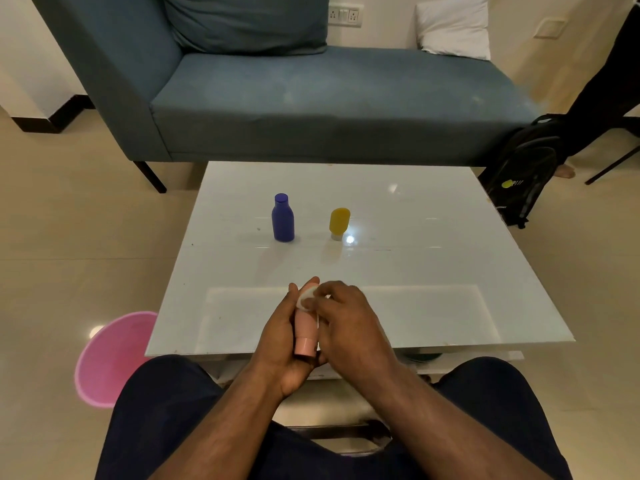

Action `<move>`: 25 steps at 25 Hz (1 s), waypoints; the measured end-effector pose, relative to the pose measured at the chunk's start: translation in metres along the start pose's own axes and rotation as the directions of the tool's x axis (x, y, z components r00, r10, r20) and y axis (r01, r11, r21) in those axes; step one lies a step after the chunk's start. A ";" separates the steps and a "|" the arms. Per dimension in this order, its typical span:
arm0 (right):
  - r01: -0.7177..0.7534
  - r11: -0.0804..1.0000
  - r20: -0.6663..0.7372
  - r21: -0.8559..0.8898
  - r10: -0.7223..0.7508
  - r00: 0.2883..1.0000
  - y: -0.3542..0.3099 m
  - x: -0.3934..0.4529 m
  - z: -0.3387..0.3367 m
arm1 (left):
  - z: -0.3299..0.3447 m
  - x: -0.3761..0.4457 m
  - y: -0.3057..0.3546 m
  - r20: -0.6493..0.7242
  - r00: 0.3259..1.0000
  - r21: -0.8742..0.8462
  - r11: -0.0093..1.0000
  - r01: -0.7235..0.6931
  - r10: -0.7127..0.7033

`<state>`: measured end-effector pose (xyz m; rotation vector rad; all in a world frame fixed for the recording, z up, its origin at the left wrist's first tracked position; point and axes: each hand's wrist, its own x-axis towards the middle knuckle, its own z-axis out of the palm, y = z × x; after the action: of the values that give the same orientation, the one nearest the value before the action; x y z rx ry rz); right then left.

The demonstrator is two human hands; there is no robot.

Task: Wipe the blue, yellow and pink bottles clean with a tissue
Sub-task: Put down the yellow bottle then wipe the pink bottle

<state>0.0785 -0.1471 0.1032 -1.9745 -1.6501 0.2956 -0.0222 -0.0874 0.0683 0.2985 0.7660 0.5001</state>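
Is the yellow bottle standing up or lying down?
Standing up, upside down: the yellow bottle rests on its pale cap on the table.

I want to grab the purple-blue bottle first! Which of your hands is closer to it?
Left, slightly. The left hand holds the pink bottle almost straight below the blue bottle; the right hand, pressing the tissue, sits further right.

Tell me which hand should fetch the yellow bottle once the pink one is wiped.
Probably the left. The right hand pinches the tissue and should keep it. The left hand only holds the pink bottle, so it can set that on the table and reach the yellow bottle.
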 end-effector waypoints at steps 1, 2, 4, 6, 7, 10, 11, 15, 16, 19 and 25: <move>-0.040 0.999 -0.023 0.024 0.041 0.999 0.003 0.006 0.000 | 0.001 -0.002 0.000 -0.017 1.000 0.019 1.000 0.003 -0.003; -0.054 0.998 -0.028 0.018 0.054 0.998 0.001 0.008 -0.001 | 0.002 -0.002 0.001 -0.030 1.000 0.024 1.000 0.005 -0.005; 0.008 0.999 0.008 -0.032 -0.008 1.000 -0.008 -0.001 0.002 | 0.000 -0.002 0.003 -0.038 0.999 -0.010 1.000 -0.005 0.004; 0.078 0.997 0.060 -0.012 -0.077 0.995 -0.018 -0.023 0.003 | -0.005 0.002 0.005 -0.064 0.998 -0.062 0.998 -0.001 -0.002; 0.087 0.996 0.084 0.001 -0.086 0.993 -0.018 -0.029 0.003 | -0.007 0.005 0.006 -0.079 0.997 -0.077 0.997 0.007 -0.013; 0.020 0.999 0.045 0.033 -0.022 0.999 -0.006 -0.013 0.004 | -0.008 0.005 0.003 -0.053 0.998 -0.095 0.995 0.041 -0.046; -0.019 0.999 0.018 0.039 0.019 1.000 -0.004 -0.005 0.002 | -0.006 0.003 0.001 -0.053 0.998 -0.074 0.997 0.037 -0.041; 0.046 0.999 0.068 0.001 -0.046 0.997 -0.018 -0.017 0.003 | -0.005 0.001 0.005 -0.047 0.999 -0.094 0.995 -0.028 0.023; 0.084 0.996 0.095 0.015 -0.085 0.992 -0.022 -0.029 0.002 | -0.006 0.003 0.007 -0.057 0.998 -0.091 0.995 -0.046 0.041; 0.079 0.997 0.086 0.005 -0.079 0.993 -0.010 -0.025 0.002 | -0.008 0.005 0.005 -0.064 0.998 -0.083 0.997 0.010 -0.016; 0.053 0.999 0.049 -0.006 -0.053 0.997 -0.017 -0.025 0.004 | -0.008 0.003 0.007 -0.077 0.997 -0.111 0.994 0.003 -0.011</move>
<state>0.0568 -0.1682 0.1046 -1.9397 -1.7331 0.3202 -0.0284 -0.0795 0.0638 0.1737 0.8108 0.5480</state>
